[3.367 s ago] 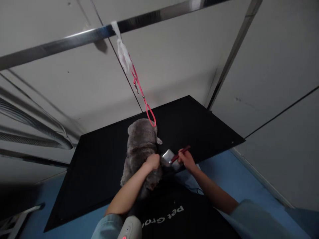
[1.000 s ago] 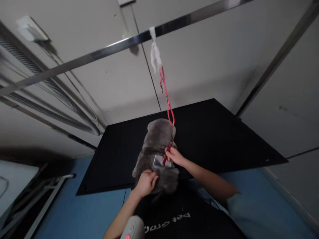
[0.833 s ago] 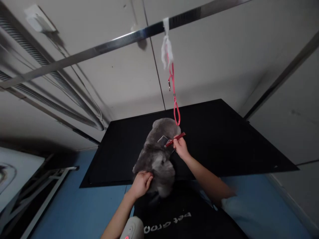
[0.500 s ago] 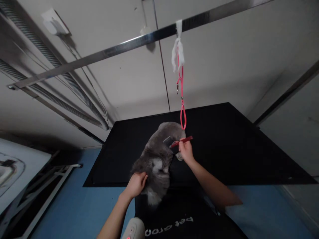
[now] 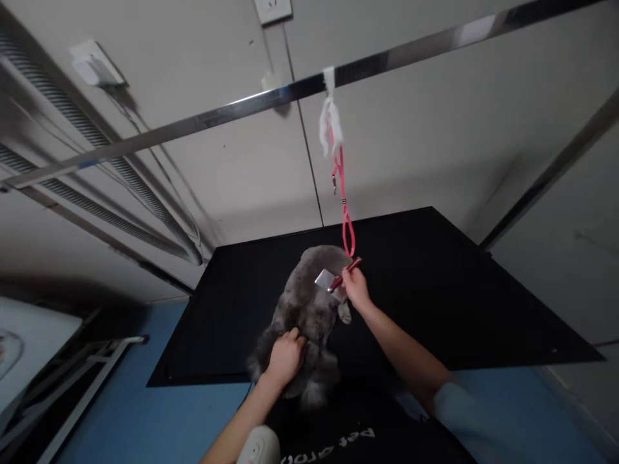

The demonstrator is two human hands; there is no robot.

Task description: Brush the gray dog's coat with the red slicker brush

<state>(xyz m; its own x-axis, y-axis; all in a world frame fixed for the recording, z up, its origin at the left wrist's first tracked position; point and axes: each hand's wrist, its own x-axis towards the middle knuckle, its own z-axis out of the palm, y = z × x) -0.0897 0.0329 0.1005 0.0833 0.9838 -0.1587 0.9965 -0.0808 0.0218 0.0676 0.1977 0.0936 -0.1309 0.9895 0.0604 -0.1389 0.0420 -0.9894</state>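
Observation:
A grey furry toy animal lies on a black table. My left hand grips the fur at its near end. My right hand holds a brush with a red handle and a metal head, and the head rests on the animal's far part. A pink leash loop hangs from a metal bar down to just above the animal.
A white rag is tied on the bar where the leash hangs. Ribbed hoses run along the wall at left. A wall socket sits at the top. The floor is blue. A white device and my black apron are at the bottom edge.
My right hand carried the brush from the animal's side over its back to the far part near the leash. My left hand shifted its grip along the near end. The camera swung.

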